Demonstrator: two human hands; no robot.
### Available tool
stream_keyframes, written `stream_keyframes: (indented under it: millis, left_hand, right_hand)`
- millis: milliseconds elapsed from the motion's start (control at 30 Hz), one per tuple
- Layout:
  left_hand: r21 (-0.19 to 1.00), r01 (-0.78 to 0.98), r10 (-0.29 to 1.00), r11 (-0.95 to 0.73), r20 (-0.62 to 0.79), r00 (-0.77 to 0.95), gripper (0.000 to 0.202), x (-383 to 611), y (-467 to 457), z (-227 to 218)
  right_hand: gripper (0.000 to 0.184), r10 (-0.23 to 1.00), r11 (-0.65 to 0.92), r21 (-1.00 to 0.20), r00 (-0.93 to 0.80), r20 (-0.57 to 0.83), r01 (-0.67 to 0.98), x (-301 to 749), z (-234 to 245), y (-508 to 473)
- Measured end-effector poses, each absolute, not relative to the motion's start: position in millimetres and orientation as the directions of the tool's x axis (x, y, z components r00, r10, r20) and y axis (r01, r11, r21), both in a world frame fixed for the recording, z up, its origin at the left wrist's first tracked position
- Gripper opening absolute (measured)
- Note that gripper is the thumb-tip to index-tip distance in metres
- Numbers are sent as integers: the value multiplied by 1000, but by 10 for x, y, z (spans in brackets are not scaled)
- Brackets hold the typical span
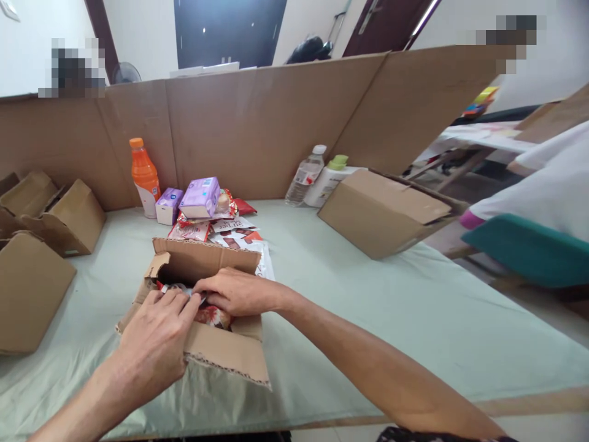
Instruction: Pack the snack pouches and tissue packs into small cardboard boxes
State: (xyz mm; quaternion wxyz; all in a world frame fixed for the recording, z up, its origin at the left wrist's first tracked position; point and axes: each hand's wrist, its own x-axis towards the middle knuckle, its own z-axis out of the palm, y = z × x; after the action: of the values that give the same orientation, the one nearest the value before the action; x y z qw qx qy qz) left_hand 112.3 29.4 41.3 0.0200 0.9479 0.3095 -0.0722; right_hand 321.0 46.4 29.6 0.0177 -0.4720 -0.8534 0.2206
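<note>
An open cardboard box (216, 350) sits on the pale green table near me, flaps spread. Both hands reach into it. My left hand (156, 337) lies over the near side, fingers bent down onto red and white snack packets (212, 316) inside. My right hand (234, 291) comes in from the right, fingers curled and pressed on the same packets. What the fingertips hold is hidden. Just behind the box lie more snack packets (230, 233), two purple tissue packs (200, 196) and an orange drink bottle (144, 177).
Closed cardboard boxes stand at the left (32, 288) and right (381, 212). A clear water bottle (305, 175) and a white bottle with a green cap (329, 181) lean by the tall cardboard wall (257, 123). A teal chair (529, 252) stands at the right.
</note>
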Motion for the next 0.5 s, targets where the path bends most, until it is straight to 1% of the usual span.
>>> stream_keyframes:
  millis: [100,133,167,233,267,300,333,367,433,500]
  left_hand:
    - [-18,604,596,-797,-189,781,61,1145,292,434]
    - [-13,606,595,-795,-204,777,57,1146,292,431]
    - [-6,609,595,-793,-219,773,54,1144,293,423]
    - [10,616,598,-788,-229,768,51,1132,296,391]
    - [16,618,600,-786,-222,769,51,1125,299,369]
    - [20,616,598,-788,-211,773,53,1118,301,345]
    - [22,611,595,-792,-199,779,55,1112,302,322]
    - [20,606,592,-795,-190,783,57,1107,301,300]
    - [15,601,589,-799,-185,787,61,1100,294,270]
    - [16,600,589,-800,-175,789,65,1095,281,257]
  right_hand:
    - [31,811,449,-423,-558,-178,787,3222,282,442]
    - [30,821,442,-440,-550,-151,781,3237,276,403]
    - [29,836,441,-476,-542,-91,761,3266,269,344]
    - [26,868,453,-590,-482,121,668,3389,246,184]
    - [24,885,454,-650,-395,248,609,3486,227,98]
    - [23,897,443,-703,-266,354,556,3604,198,23]
    - [23,901,411,-748,-104,422,522,3737,160,-31]
    - [23,893,353,-787,68,444,506,3875,111,-54]
    - [24,855,179,-855,353,380,487,4135,-22,10]
    - [25,834,11,-895,490,254,446,4339,-190,212]
